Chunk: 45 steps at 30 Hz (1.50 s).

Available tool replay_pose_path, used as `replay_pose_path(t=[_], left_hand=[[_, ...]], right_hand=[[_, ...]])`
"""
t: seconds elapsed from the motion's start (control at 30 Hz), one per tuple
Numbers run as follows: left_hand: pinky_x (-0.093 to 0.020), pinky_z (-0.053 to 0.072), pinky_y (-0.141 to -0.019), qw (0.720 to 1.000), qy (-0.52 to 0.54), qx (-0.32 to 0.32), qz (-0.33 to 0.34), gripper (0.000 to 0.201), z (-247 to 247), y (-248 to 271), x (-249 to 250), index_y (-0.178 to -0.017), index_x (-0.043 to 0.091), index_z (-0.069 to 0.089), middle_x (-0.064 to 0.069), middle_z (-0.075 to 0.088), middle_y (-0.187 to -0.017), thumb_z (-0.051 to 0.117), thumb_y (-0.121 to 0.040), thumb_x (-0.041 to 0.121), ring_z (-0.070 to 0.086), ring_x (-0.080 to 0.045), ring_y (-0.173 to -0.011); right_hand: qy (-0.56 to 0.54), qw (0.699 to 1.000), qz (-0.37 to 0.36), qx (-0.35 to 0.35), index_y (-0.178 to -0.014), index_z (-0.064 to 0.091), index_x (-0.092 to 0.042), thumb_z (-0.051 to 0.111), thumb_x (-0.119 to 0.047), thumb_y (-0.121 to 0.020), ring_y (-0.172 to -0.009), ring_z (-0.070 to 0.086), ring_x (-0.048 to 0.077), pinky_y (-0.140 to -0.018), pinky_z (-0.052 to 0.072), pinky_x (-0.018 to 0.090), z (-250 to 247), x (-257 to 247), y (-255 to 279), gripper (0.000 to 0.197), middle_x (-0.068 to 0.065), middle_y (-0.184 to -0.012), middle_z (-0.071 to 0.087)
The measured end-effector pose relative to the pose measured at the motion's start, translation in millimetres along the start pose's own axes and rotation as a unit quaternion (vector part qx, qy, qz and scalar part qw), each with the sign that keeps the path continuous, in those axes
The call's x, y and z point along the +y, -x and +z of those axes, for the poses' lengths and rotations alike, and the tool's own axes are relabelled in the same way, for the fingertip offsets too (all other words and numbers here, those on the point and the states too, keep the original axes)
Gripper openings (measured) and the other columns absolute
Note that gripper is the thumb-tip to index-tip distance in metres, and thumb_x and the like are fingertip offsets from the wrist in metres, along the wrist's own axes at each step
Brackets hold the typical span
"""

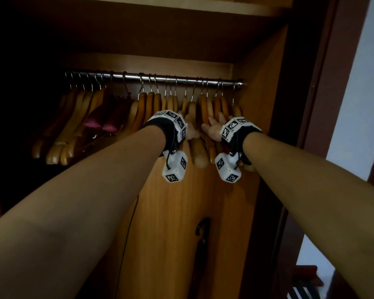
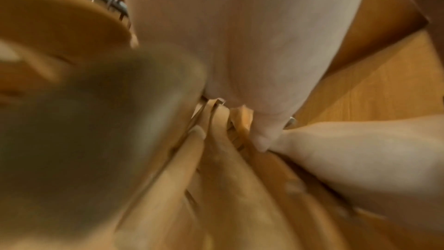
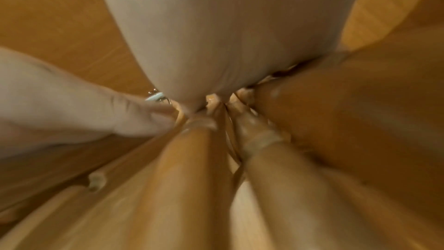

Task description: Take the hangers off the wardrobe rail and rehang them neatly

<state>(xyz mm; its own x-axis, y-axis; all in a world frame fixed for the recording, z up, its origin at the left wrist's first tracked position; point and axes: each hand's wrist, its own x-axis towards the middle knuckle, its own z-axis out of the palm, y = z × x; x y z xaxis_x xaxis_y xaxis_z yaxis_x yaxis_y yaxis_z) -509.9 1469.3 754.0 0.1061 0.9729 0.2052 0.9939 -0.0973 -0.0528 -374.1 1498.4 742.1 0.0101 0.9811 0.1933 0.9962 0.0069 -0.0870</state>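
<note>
A metal rail (image 1: 160, 78) runs across the wardrobe with several wooden hangers hooked on it. Both arms reach up into the right-hand bunch of hangers (image 1: 200, 156). My left hand (image 1: 191, 131) and right hand (image 1: 211, 128) sit close together among the hanger shoulders, fingers pushed in between them. In the left wrist view the left hand (image 2: 252, 45) stretches forward with straight fingers onto the hangers (image 2: 228, 178), and the right hand (image 2: 348, 159) comes in from the right. In the right wrist view the right hand (image 3: 216, 35) likewise reaches straight into the hangers (image 3: 187, 178). The fingertips are hidden.
More hangers (image 1: 73, 126) hang at the left end, one carrying a pink garment (image 1: 99, 124). The wardrobe's side panel (image 1: 261, 83) stands close to the right of the hands. A shelf (image 1: 181, 5) lies above the rail. A black umbrella handle (image 1: 201, 227) shows below.
</note>
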Motion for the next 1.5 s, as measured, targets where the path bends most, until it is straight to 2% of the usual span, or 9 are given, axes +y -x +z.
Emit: replay_pose_path(t=[0.3,0.5,0.67,0.77,0.97,1.2,1.33,1.43,1.5], left_hand=[[-0.047,0.012,-0.117,0.999,0.028,-0.016,0.029,0.074,7.3,1.4,7.4,-0.155,0.028,-0.002,-0.004,-0.005,-0.162,0.043,-0.098,0.042,0.003,-0.034,-0.148],[-0.038,0.031,-0.108,0.999,-0.018,0.001,0.046,0.057,2.9,-3.9,21.6,-0.155,0.020,0.009,-0.013,0.020,-0.158,0.033,-0.104,0.031,0.030,-0.032,-0.140],[-0.045,0.022,-0.114,0.995,-0.047,0.001,0.093,0.053,1.3,-18.9,31.6,-0.150,0.030,0.029,-0.007,0.025,-0.156,0.031,-0.100,0.047,0.026,-0.030,-0.142],[-0.045,0.031,-0.111,0.995,-0.066,-0.015,0.077,0.061,2.7,-28.6,37.9,-0.147,0.025,0.036,-0.006,0.035,-0.150,0.034,-0.096,0.058,0.036,-0.029,-0.135],[-0.050,0.041,-0.105,0.994,-0.050,0.039,0.092,0.124,33.3,-124.5,24.2,-0.138,0.036,0.046,-0.001,0.046,-0.145,0.052,-0.030,0.097,0.048,-0.028,-0.128],[-0.039,0.041,-0.100,0.997,-0.055,-0.036,0.040,0.078,0.5,-40.0,28.2,-0.144,0.015,0.035,-0.010,0.049,-0.137,0.046,-0.087,0.067,0.051,-0.030,-0.121],[-0.022,0.042,-0.063,0.997,-0.067,-0.020,0.032,0.026,4.1,-37.9,27.3,-0.110,0.011,0.049,-0.009,0.054,-0.087,0.037,-0.103,0.032,0.053,-0.017,-0.074],[-0.037,0.045,-0.095,0.997,-0.069,0.013,0.012,0.038,3.6,-30.5,20.3,-0.130,0.008,0.054,-0.017,0.058,-0.125,0.041,-0.101,0.028,0.057,-0.031,-0.113],[-0.046,0.044,-0.099,0.997,-0.063,0.024,0.036,0.040,8.4,-45.9,6.2,-0.124,0.013,0.060,-0.013,0.061,-0.126,0.048,-0.093,0.035,0.059,-0.030,-0.108]], right_hand=[[-0.007,1.000,-0.025,-0.007,-0.156,0.001,-0.030,0.019,-0.056,-0.101,-0.150,-0.005,0.032,-0.121,-0.003,0.049,-0.5,-1.4,-4.8,0.063,0.005,-0.163,-0.010],[-0.046,0.999,-0.008,0.021,-0.146,0.033,-0.025,0.047,-0.031,-0.089,-0.118,0.053,0.033,-0.099,0.047,0.043,-8.6,17.9,-3.5,0.059,0.013,-0.143,0.046],[-0.075,0.995,0.004,0.071,-0.146,0.035,-0.025,0.051,-0.020,-0.089,-0.145,0.020,0.035,-0.116,0.028,0.046,-6.1,25.3,-11.8,0.060,0.007,-0.161,0.015],[-0.097,0.990,0.043,0.093,-0.153,0.019,-0.024,0.049,-0.018,-0.093,-0.142,0.025,0.038,-0.113,0.032,0.046,-2.2,36.6,-14.4,0.067,0.008,-0.162,0.006],[-0.097,0.989,0.043,0.107,-0.142,0.040,-0.015,0.050,-0.020,-0.091,-0.127,0.046,0.038,-0.103,0.044,0.044,-2.6,41.2,-16.0,0.052,0.016,-0.150,0.034],[-0.104,0.987,-0.077,0.091,-0.142,0.041,-0.033,0.045,-0.045,-0.097,-0.138,0.031,0.030,-0.113,0.031,0.041,-0.5,30.3,-8.2,0.047,0.002,-0.156,0.018],[-0.089,0.990,-0.088,0.068,-0.141,0.040,-0.042,0.038,-0.054,-0.094,-0.142,0.024,0.036,-0.116,0.024,0.049,3.8,19.2,-6.9,0.048,0.000,-0.158,0.017],[-0.059,0.991,-0.103,0.060,-0.145,0.032,-0.044,0.048,-0.054,-0.091,-0.143,0.015,0.039,-0.118,0.017,0.051,2.2,15.3,-4.8,0.057,-0.002,-0.159,0.013],[-0.049,0.989,-0.120,0.073,-0.143,0.039,-0.042,0.054,-0.044,-0.092,-0.142,0.016,0.037,-0.118,0.016,0.048,-2.0,9.7,-3.6,0.053,-0.001,-0.157,0.019]])
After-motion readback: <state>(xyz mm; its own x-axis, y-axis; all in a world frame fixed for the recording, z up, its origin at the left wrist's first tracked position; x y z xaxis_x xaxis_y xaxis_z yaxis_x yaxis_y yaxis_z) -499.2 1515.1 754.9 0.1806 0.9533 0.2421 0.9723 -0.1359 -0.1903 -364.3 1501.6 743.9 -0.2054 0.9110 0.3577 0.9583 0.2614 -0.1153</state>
